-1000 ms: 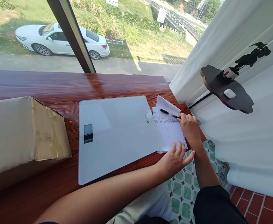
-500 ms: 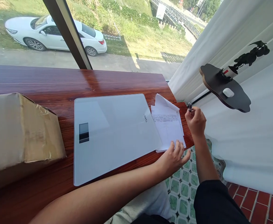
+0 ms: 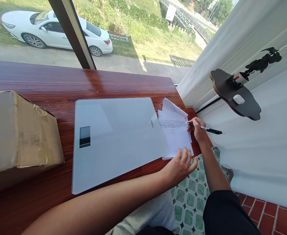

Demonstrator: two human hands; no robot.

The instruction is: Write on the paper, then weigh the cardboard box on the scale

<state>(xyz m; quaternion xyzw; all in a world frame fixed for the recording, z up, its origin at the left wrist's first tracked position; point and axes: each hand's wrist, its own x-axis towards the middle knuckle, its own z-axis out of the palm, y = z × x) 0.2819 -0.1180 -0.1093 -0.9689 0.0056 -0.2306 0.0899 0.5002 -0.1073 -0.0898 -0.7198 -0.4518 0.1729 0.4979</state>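
Observation:
My right hand [image 3: 197, 127] grips a black pen [image 3: 213, 131], its tip at the right edge of the written lines on the paper [image 3: 174, 140]. Several rows of small dark handwriting cross the upper part of that sheet, and its top corner curls up. Fingers spread, my left hand [image 3: 181, 164] rests on the paper's lower edge. Left of the sheets lies a flat, glossy pale-grey panel [image 3: 119, 140] with a small dark display and lettering; it sits against the paper's left side.
A cardboard box [image 3: 38, 130] stands at the left of the reddish wooden table [image 3: 133, 85]. Beyond the right end, a small dark shelf [image 3: 233, 94] carries a potted plant [image 3: 241, 77] and a white rounded object [image 3: 238, 99] before white curtains. A white car [image 3: 52, 32] is parked outside the window.
My right hand has moved left and down from beyond the sheet's right edge, bringing the pen tip onto the paper. My left hand stays in place; the view has shifted slightly.

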